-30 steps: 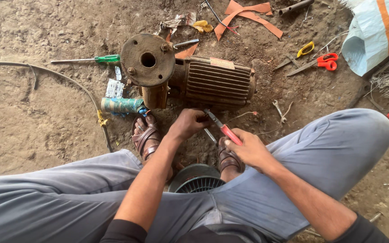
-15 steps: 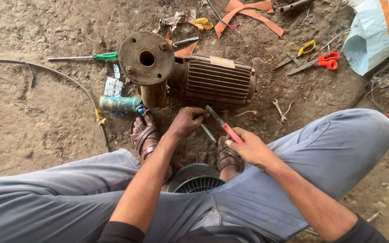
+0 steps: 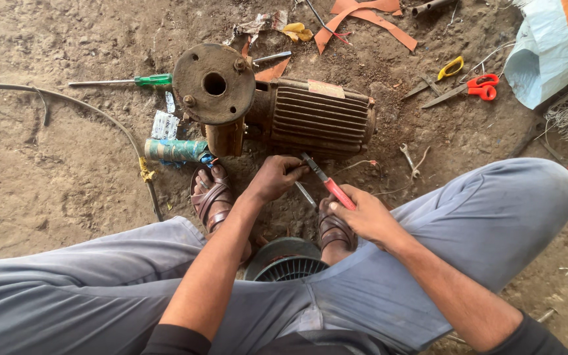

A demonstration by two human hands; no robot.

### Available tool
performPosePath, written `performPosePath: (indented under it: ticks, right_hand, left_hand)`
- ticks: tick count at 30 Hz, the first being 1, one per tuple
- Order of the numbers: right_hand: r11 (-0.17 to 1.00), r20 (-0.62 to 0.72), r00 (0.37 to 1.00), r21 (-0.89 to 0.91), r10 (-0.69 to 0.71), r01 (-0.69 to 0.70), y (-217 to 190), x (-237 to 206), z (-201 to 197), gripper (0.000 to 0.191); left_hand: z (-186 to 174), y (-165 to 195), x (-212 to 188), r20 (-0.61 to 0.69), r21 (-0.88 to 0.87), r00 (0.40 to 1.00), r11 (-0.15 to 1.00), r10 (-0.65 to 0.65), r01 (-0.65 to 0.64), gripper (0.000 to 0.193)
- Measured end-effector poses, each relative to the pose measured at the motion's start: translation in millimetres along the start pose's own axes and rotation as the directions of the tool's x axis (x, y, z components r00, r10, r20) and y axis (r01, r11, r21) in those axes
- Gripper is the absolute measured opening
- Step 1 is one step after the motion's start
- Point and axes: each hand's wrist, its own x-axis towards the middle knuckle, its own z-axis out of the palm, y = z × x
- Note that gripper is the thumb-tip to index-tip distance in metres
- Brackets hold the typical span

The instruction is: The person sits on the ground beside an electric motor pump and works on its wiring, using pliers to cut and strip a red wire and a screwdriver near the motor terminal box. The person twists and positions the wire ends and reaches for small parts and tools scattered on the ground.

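Gripping red-handled pliers [image 3: 329, 186], the right hand [image 3: 369, 217] works beside the rusty, finned pump motor [image 3: 317, 118]; left hand [image 3: 276, 177] pinches at their tip.

- Left forearm bare, reaching from the near edge toward the far centre, elbow bent over the left thigh.
- Left hand [image 3: 276, 177] knuckles up, fingers curled inward, fingertips pinched together at its right side.
- Right forearm bare, entering from the near right and angled toward the centre.
- Right hand [image 3: 367, 215] closed in a grip, thumb on top, palm turned left.
- Hands near each other, not touching.
- Both legs bent, knees spread wide, sandalled feet between them.
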Motion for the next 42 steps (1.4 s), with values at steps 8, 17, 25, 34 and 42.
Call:
performPosePath:
  ticks: [8,17,25,34,42]
  right_hand:
    - [0.99,0.022,0.999,0.134,0.037,-0.039,-9.0,-6.3,1.5,0.03]
    - [0.976,0.027,0.998,0.21,0.059,-0.063,-8.1,-13.1,2.3,0.025]
    - [0.954,0.001,0.999,0.297,0.051,-0.049,-1.2,-14.7,6.7,0.023]
    - [0.777,-0.061,0.991,0.616,-0.116,0.129,7.0,-10.1,13.5,0.022]
    - [0.701,-0.29,0.939,0.709,0.187,0.079,12.3,15.9,-23.0,0.045]
  left_hand:
    - [2.1,6.2,-3.0,-0.044,0.008,0.999,1.0,0.024,-0.023,0.037]
    - [11.7,0.0,-2.2,-0.092,-0.124,0.996,0.992,-0.019,0.007,0.025]
    - [22.7,-16.8,1.0,-0.188,-0.101,0.981,0.992,0.049,-0.069,0.025]
    - [42.5,-25.8,9.1,-0.384,-0.358,0.916,0.933,-0.115,-0.032,0.041]
    - [28.6,-14.2,-3.8,-0.379,-0.314,0.924,0.933,0.047,-0.176,0.016]
